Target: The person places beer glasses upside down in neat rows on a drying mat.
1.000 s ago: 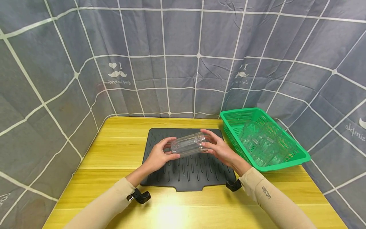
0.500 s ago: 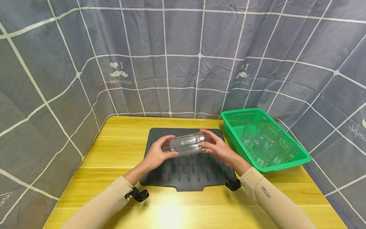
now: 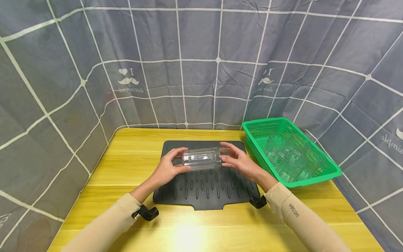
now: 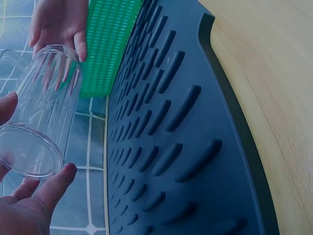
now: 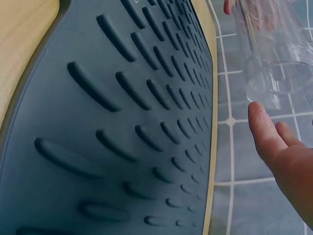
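Observation:
A clear fluted glass mug (image 3: 201, 159) lies on its side in the air over a black ridged mat (image 3: 206, 194). My left hand (image 3: 168, 168) grips its base end, thumb on the near side and fingers on the far side. At the mouth end, my right hand (image 3: 240, 162) has its fingers spread and relaxed; whether a fingertip touches the rim is unclear. What looks like a handle (image 4: 11, 59) sticks out of the mug at the edge of the left wrist view. The right wrist view shows the mug's rim just beyond the right thumb (image 5: 264, 129).
To the right stands a green plastic basket (image 3: 315, 182) with several clear glass mugs (image 3: 291, 166) in it. The mat lies on a yellow wooden table (image 3: 132, 154). A grey checked curtain (image 3: 198, 80) closes in the back and both sides.
The mug has shifted a little left with my left hand and turned more level. My right fingers, earlier around its mouth end, have loosened, and the mug has drawn away from them.

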{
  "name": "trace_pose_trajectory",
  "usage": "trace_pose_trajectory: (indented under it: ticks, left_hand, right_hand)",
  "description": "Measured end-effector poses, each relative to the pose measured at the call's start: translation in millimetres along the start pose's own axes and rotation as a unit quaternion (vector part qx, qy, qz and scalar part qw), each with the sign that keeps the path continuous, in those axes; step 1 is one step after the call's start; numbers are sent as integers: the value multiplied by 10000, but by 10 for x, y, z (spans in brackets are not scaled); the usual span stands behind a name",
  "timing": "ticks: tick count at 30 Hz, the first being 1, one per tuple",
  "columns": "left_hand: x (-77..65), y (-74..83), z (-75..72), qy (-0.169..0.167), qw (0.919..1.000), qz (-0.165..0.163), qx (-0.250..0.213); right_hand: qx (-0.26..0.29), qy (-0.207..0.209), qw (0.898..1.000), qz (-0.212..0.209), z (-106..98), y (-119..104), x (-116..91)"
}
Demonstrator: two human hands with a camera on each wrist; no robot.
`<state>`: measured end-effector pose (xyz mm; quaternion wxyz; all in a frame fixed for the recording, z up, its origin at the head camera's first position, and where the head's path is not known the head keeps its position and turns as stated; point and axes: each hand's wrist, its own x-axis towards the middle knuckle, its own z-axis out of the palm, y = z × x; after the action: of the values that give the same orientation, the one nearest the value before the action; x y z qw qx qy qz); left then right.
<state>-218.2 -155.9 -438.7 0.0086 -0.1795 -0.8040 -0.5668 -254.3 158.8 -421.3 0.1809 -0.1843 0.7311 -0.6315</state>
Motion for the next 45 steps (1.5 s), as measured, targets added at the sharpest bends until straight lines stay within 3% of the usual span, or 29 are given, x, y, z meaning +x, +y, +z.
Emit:
trace_pose_trajectory:
  ticks: [15,29,36,45]
  left_hand:
    - [25,-7,-264,140,9970,119,753]
    - [59,-52,-540,360,9906,-134,1316]
    - [93,-98,-643,467,9880,-164,1464]
    - [165,-122,-768,547,9812,-265,1834]
  right_hand:
    - [-1027,81,9946,-105,-157,61,-92]
    - [-1788,347,9830,-247,-354,47,-195]
    - [-2302,480,9715,-298,-455,-44,-258]
    - [-2543,674,9638,-432,-557,-178,-286]
